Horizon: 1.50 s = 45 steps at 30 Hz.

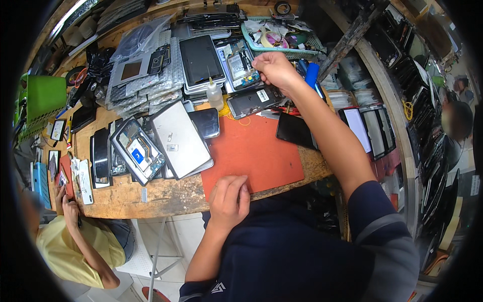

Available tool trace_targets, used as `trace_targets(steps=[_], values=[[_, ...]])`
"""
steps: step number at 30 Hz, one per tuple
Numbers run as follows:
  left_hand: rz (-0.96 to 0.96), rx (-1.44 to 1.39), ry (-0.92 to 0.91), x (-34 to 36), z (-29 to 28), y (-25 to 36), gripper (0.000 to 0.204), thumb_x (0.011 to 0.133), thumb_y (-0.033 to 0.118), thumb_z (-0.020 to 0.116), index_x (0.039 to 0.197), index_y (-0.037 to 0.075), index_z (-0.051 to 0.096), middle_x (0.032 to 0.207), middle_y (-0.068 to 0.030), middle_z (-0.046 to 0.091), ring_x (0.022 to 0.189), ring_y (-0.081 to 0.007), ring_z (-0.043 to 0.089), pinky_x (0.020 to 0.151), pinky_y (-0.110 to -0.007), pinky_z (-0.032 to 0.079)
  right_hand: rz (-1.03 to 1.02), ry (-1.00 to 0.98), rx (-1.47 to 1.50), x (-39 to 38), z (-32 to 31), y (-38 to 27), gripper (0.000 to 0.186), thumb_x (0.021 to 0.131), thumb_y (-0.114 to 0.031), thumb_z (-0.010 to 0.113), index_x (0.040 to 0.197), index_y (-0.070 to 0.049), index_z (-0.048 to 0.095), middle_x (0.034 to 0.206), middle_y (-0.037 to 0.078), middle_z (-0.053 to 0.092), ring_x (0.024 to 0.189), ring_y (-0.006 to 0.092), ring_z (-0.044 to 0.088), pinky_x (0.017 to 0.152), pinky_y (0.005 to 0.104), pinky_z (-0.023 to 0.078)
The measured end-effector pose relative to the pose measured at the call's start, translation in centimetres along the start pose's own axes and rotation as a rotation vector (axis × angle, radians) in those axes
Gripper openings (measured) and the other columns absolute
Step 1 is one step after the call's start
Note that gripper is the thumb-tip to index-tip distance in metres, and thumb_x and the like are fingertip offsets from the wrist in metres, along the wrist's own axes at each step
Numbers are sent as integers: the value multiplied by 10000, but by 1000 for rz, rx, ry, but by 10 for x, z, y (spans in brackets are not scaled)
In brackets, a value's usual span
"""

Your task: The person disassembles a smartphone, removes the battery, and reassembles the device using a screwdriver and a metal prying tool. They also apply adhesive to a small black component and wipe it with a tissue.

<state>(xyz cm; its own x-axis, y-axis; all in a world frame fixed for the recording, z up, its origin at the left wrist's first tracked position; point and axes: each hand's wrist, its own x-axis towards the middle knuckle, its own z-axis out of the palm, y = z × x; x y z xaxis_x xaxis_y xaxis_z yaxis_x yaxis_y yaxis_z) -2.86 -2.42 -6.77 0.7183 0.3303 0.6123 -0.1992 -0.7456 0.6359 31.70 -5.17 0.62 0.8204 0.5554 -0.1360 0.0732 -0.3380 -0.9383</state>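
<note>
My right hand (274, 69) reaches to the far side of the bench, with thumb and fingers pinched together. Whatever it may hold is too small to make out. Just below and left of it lies an opened tablet (236, 65) with its inner parts showing. My left hand (229, 201) rests at the near edge of a red work mat (254, 151), fingers loosely curled with nothing visible in them. A dark screen panel with a white label (249, 102) lies at the mat's far edge. Beside it stands a clear bottle with a needle tip (214, 95).
Stacked tablets (181, 138) and an opened device (138, 151) lie left of the mat. A black phone (296, 130) lies at its right. Behind are bubble-wrapped packs (146, 85) and a green basket (282, 49). A person in yellow (83, 246) works at far left.
</note>
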Motion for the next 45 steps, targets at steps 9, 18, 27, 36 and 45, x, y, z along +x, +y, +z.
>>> trace_targets(steps=[9,18,27,36,45], values=[[-25,23,-60,7,-2,4,215,860,-45,732,1070,-2,733,975,-129,712,850,-316,701,744,-411,564,-415,21,-698,-104,-67,6,395,897,-273,863,1154,14,777,957,165,772,874,287,746,789,402,585],[-218,-180,-158,31,1,20,185,911,-51,709,1095,-30,725,1011,-183,717,891,-339,707,789,-397,566,-484,-121,-944,-185,-93,49,750,737,-188,878,1437,-60,640,1316,146,642,1279,368,596,1087,470,482],[-141,283,-473,52,-11,38,665,931,297,805,1484,6,581,1457,-225,578,1357,-432,542,1147,-535,411,-981,-167,-637,-224,-12,44,431,846,-244,817,1218,-62,698,1275,140,672,1226,298,621,1035,519,473],[-115,335,-523,47,-8,38,851,807,269,913,1549,51,557,1329,-173,591,1260,-396,555,1102,-531,415,-426,356,-697,-206,-114,91,134,954,-91,751,1052,1,754,983,141,678,880,333,701,774,419,558],[-50,261,-543,66,0,27,480,854,133,864,1292,49,684,1343,-179,633,1251,-410,592,1107,-514,430,-492,86,-586,-146,-114,113,184,918,-38,769,1093,12,747,1080,163,663,1054,365,681,908,455,541]])
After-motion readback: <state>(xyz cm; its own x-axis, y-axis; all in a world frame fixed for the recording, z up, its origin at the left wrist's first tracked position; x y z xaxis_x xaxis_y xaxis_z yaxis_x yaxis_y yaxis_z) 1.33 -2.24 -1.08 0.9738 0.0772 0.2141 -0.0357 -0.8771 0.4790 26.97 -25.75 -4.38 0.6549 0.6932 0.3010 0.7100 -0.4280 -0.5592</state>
